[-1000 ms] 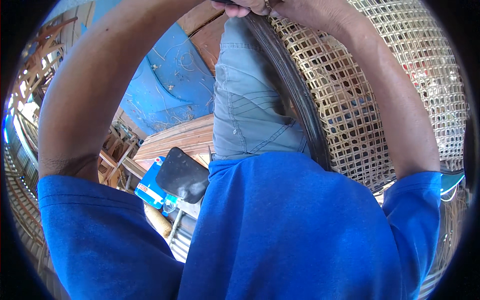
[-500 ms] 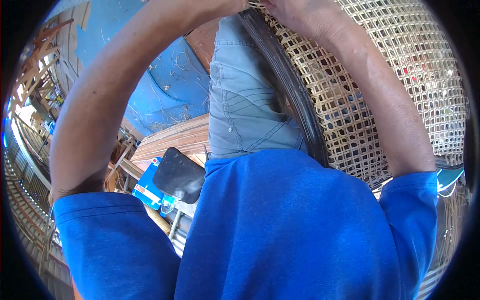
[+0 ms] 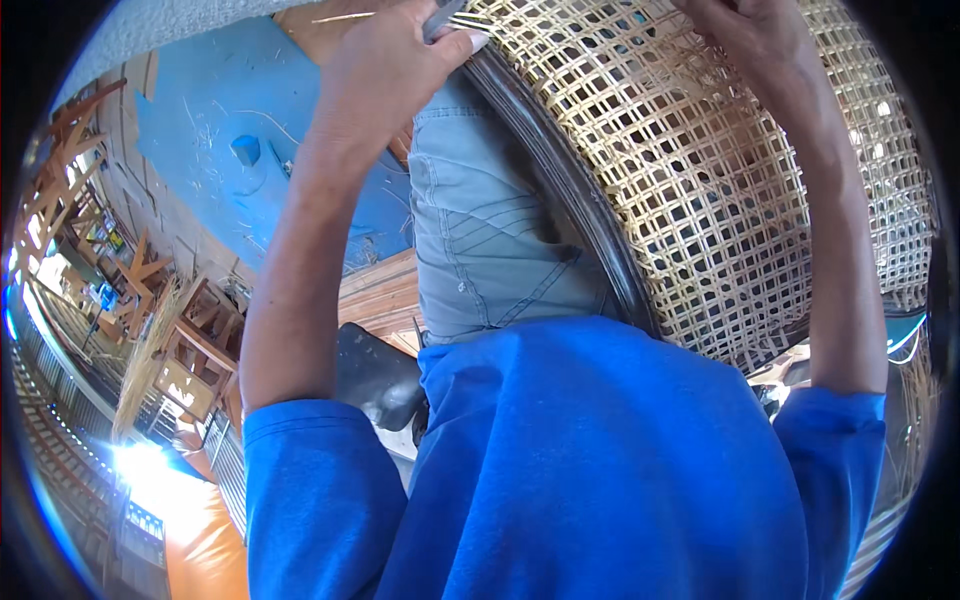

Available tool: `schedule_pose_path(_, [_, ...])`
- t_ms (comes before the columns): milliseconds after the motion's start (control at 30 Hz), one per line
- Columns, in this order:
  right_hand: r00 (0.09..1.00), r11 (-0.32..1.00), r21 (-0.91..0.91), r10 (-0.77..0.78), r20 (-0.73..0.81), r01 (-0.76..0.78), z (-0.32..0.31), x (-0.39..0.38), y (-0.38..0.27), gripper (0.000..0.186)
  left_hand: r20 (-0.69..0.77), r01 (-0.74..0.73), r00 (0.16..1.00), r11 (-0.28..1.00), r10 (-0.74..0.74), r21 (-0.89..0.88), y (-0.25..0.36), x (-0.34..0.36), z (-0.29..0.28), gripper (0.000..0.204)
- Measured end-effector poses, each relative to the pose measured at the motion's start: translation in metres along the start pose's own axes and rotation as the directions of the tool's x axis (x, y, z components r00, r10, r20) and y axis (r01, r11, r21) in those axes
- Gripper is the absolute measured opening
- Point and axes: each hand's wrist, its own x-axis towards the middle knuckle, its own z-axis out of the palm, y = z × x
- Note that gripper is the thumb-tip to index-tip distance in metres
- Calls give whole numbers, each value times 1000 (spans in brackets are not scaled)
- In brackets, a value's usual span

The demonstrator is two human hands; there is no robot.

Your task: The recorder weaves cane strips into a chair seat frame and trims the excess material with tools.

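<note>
A woven cane panel (image 3: 700,200) with an open lattice spreads across the right, set along a dark curved frame rail (image 3: 560,150). At the rail's upper end, my left hand (image 3: 400,60) is closed around a flat grey piece (image 3: 441,18), its thumb beside the panel's edge. Pale cane strands (image 3: 472,20) stick out near that thumb. My right hand (image 3: 755,35) is over the upper part of the panel with its fingers curled. The top border cuts part of it off, so what it grips, if anything, cannot be made out.
My grey-trousered leg (image 3: 480,220) lies left of the rail. Beyond it a blue sheet (image 3: 210,120) carries cane scraps. A black seat-like pad (image 3: 378,375) is beside my left elbow. Wooden frames (image 3: 200,350) and an orange surface (image 3: 205,545) stand far left.
My hands, close together at the rail's top, have moved apart. The right went rightward over the panel; the left shifted left and down, with its elbow drawn in.
</note>
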Motion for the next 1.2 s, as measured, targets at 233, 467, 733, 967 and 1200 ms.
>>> schedule_pose_path(233, [975,975,9,220,11,-220,3,4,-4,16,6,-29,1000,992,30,-122,-20,4,23,27])
schedule_pose_path(467, [990,989,-103,95,-104,-106,15,6,-2,18,-51,-86,996,987,79,-139,-29,5,32,18])
schedule_pose_path(733, [977,975,70,212,-35,-210,4,8,19,20,-40,-98,995,976,92,-196,-27,4,29,20])
schedule_pose_path(967, [973,925,378,116,-201,-33,-35,-79,52,23,-36,-26,999,984,20,-174,-31,-2,26,29])
schedule_pose_path(1200, [697,836,519,267,-665,176,-92,-224,87,24,-45,131,980,803,-193,-582,-49,-31,39,23])
